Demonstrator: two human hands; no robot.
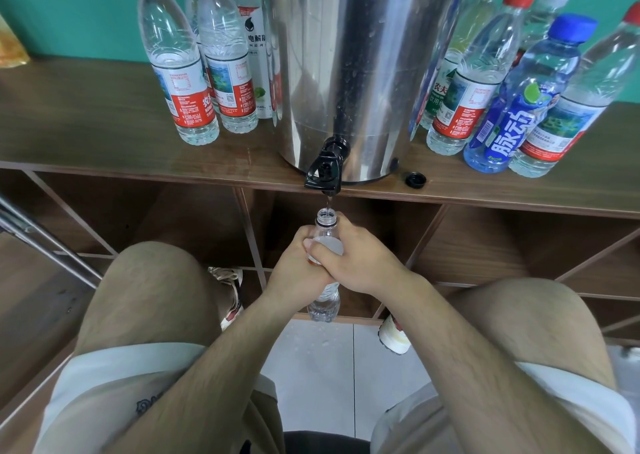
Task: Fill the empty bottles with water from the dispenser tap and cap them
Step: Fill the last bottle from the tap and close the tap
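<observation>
- "脉动" is read in large white characters, set upright on the blue label of the blue-capped bottle (516, 114) at the right.
- "农夫" is seen in white on the green label of the green-capped bottle (450, 72), and "饮用" is begun beneath it.
- "电解" is printed in black on the white label of the black-capped bottle (254, 51); "NER" is set below it, and "240" is made out near the label's foot.
- "农" is shown in white on the red band of the front left red-capped bottle (180, 82); the Latin letters beside it are cut off.
- The small print on the red labels cannot be read.
</observation>
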